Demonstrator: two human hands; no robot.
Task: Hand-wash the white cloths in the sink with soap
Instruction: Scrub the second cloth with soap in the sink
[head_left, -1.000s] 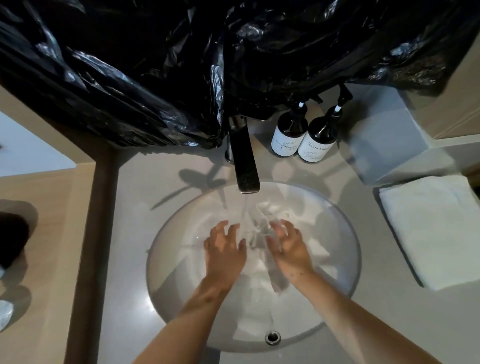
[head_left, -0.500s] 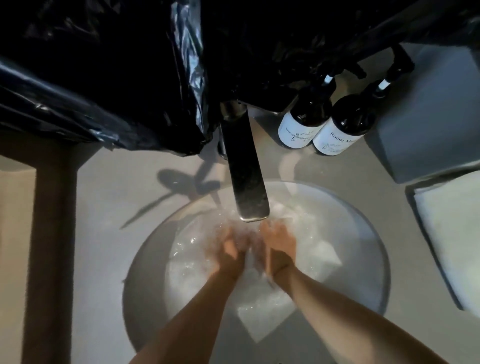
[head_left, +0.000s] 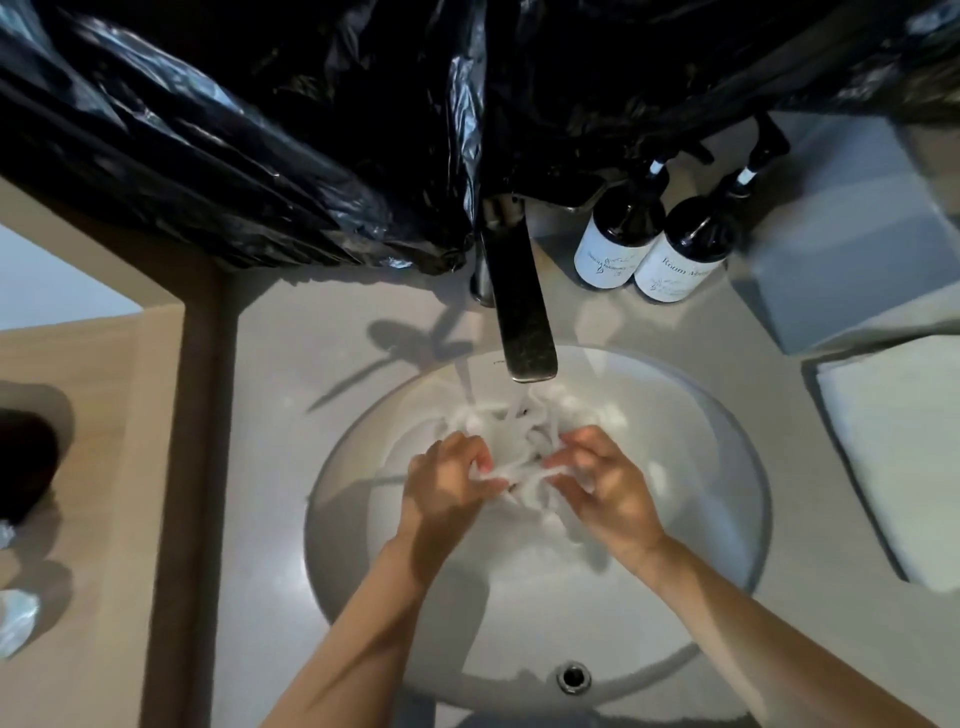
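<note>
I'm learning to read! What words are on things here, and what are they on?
"Room M…": white label of the right dark pump bottle; the rest is cut off or blurred.
Left dark pump bottle: label print too small and blurred to read.
No other text shows.

Pale grey countertop, smooth, faint sheen. Oval white sink set into it, centre-right. Dark metal tap stands on the counter behind the sink, spout reaching out over the basin. Just right of the tap, two dark pump bottles with white labels, side by side and touching. Right of them a grey box. Folded white towel lies on the counter at the right edge, near the box. Dark brown strip bounds the counter on the left; beyond it a light wood surface carrying a dark object and something pale at the frame edge, neither identifiable.
</note>
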